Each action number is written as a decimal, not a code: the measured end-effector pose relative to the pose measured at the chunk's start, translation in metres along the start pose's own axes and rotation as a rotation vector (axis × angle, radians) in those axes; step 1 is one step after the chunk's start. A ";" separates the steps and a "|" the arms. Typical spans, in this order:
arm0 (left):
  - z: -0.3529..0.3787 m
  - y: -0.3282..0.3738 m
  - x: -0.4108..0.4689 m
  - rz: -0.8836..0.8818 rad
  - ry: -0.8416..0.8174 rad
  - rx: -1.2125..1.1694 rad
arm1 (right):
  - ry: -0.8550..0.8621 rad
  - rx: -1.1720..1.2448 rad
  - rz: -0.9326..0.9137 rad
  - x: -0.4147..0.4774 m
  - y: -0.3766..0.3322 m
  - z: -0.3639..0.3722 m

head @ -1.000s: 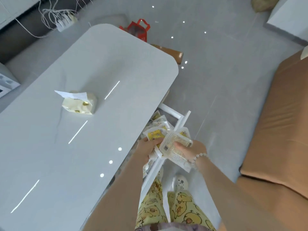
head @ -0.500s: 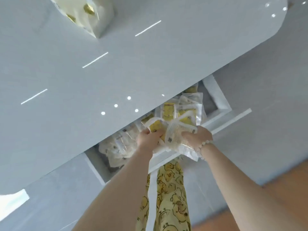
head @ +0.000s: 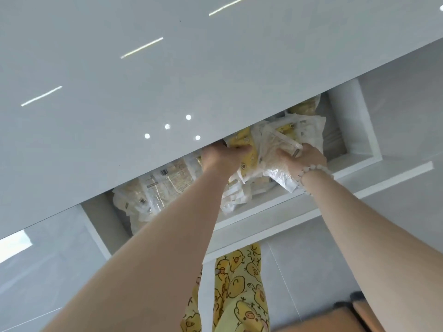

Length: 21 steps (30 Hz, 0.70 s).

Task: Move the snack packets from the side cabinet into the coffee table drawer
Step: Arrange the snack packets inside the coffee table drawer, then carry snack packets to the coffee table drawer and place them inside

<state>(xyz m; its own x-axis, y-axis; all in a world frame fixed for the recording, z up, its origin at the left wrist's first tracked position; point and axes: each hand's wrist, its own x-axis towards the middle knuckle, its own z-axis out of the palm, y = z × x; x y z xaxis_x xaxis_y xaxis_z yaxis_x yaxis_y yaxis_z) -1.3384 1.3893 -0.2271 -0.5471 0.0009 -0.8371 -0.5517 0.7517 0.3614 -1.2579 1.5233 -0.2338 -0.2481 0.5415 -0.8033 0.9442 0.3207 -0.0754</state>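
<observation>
Looking straight down here. The glossy pale grey coffee table top (head: 119, 92) fills the whole upper left of the frame, smooth and mirror-like, with thin bright light streaks and a few round dots reflected in it. Its straight edge runs diagonally from lower left to upper right.

Just under that edge the white flat-walled drawer (head: 354, 130) sticks out, a boxy matte rectangle open at the top. It's stuffed with crinkly plastic. The snack packets (head: 271, 149) sit mid-frame over the drawer, a bunched handful of clear and white wrappers with yellow print, all wrinkled and shiny.

The left hand (head: 223, 156) has its fingers curled round the yellow-printed side of that bunch, with the fingertips partly tucked under the table edge. The right hand (head: 304, 156) grips the clear, crumpled side, with its thumb pressing on a flat, stiff-looking pack. There's a white bead bracelet (head: 314, 170) on that wrist.

More loose packets (head: 167, 178) lie in the left part of the drawer, see-through film with pale biscuit-coloured contents, piled unevenly.

At bottom centre you can see soft yellow duck-print trousers (head: 239, 283). Smooth grey floor tiles (head: 395, 92) sit on the right, and a tan cushion corner (head: 323, 319) pokes in at the lower right.
</observation>
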 end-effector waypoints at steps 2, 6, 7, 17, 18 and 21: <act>0.002 0.001 0.002 -0.012 0.027 0.045 | 0.048 -0.045 0.000 0.001 0.002 0.000; 0.004 0.000 0.005 -0.102 0.085 0.095 | 0.129 -0.118 0.049 0.004 0.000 -0.003; 0.003 0.000 0.005 -0.120 0.093 0.124 | 0.147 -0.136 0.058 0.004 0.000 -0.004; 0.005 0.004 -0.005 -0.059 0.106 0.414 | 0.271 -0.292 -0.055 -0.012 0.000 0.004; 0.007 0.004 -0.010 -0.051 0.122 0.393 | 0.257 -0.310 -0.075 -0.016 0.000 0.002; 0.004 0.001 -0.030 -0.084 0.156 0.279 | 0.201 -0.348 -0.115 -0.035 0.003 -0.010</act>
<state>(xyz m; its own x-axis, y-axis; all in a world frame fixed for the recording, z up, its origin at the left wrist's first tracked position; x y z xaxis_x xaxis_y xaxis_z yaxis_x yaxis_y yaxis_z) -1.3204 1.3927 -0.2028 -0.6088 -0.1533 -0.7784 -0.4172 0.8964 0.1497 -1.2486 1.5132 -0.2004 -0.4172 0.6170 -0.6673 0.7869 0.6126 0.0745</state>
